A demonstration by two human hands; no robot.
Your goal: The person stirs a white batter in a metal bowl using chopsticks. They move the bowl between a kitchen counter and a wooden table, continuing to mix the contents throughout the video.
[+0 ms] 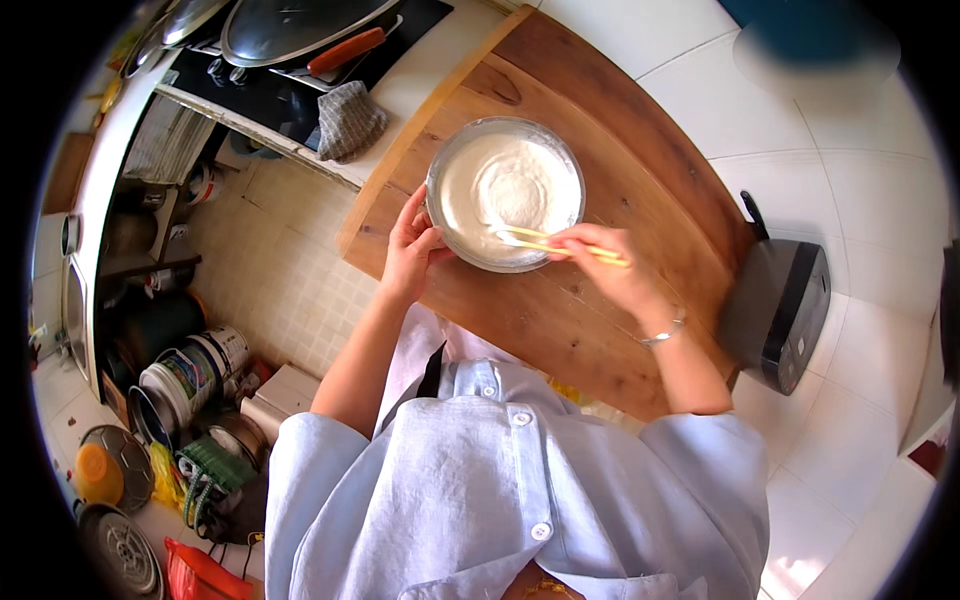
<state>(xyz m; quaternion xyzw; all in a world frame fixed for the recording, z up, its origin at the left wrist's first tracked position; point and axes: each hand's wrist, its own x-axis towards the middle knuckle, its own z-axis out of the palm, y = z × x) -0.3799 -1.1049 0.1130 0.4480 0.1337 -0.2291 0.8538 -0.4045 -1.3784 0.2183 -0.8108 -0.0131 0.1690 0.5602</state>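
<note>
A round metal bowl (578,174) stands on the wooden table (637,225). Inside it lies dry white flour (517,199), ringed by a smooth, pale wet batter (461,180). My left hand (411,244) grips the bowl's near left rim, the thumb on the outside. Yellow chopsticks (600,253) are held in my right hand (611,270), which is slightly blurred over the bowl's near right edge. Their tips, whitened with batter, dip into the mixture near the bowl's front.
Left of the table, a black cooktop (277,101) carries a lidded pan (307,26) with an orange handle, and a grey cloth (351,120) lies beside it. A dark boxy appliance (776,315) stands at the table's right end. Buckets (191,379) and bags crowd the lower left.
</note>
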